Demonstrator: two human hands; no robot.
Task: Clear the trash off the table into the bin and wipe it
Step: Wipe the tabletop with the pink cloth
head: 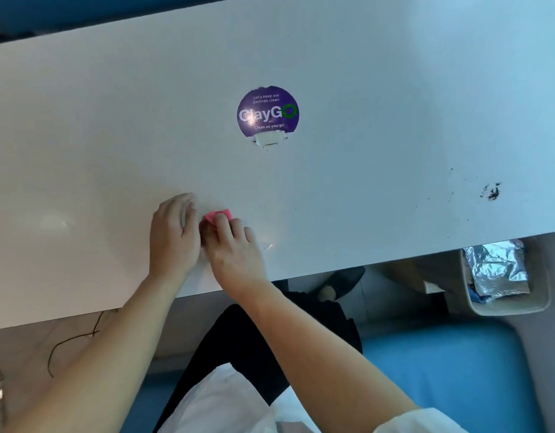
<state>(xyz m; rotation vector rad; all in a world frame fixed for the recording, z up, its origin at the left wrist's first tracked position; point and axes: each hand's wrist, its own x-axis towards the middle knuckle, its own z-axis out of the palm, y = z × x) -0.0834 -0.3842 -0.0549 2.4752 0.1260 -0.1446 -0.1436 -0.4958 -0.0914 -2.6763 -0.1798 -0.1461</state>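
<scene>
The right hand [235,245] pinches the pink cloth [218,215] (left hand [173,232]: hold unclear); better flatten it, then sweep toward the crumbs [493,192].

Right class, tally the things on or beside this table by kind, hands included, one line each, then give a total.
Hands: 2, the left hand and the right hand
pink cloth: 1
purple sticker: 1
patch of dark crumbs: 1
bin: 1
Total: 6
</scene>
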